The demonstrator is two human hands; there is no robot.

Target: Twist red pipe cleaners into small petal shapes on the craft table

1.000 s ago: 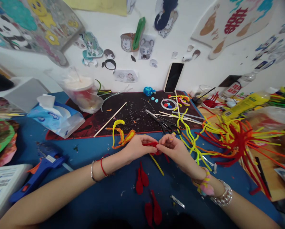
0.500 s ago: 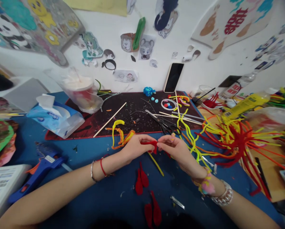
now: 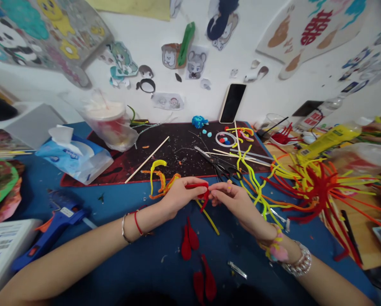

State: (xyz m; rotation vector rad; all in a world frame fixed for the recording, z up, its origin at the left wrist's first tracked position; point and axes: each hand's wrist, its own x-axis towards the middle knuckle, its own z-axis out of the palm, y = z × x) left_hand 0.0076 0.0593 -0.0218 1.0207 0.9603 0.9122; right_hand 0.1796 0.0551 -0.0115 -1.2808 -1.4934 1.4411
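Observation:
My left hand [image 3: 181, 196] pinches a red pipe cleaner [image 3: 204, 203], bent over, with one end hanging below the fingers. Close on its right, the thumb and fingers of my right hand [image 3: 231, 199] are closed at the bend of the same red strand. A straight yellow-green pipe cleaner [image 3: 212, 222] lies under the hands. Nearer to me rest several red petal-shaped pieces [image 3: 186, 246], in two pairs. Beside my left hand lie orange and yellow pipe cleaner shapes [image 3: 161, 182]. Black-handled scissors [image 3: 221, 166] sit just beyond my right hand.
A blue glue gun [image 3: 58, 221] and tissue pack [image 3: 74, 155] lie left. A wrapped drink cup [image 3: 109, 121] stands behind. Heaped pipe cleaners [image 3: 318, 191] spread right, near a yellow bottle [image 3: 329, 138]. A metal clip [image 3: 237, 270] lies in front. Another person's hand [image 3: 380, 132] shows far right.
The red pipe cleaner has shifted in my fingers, and its end now hangs down between my hands. Another person's hand has come into view at the far right.

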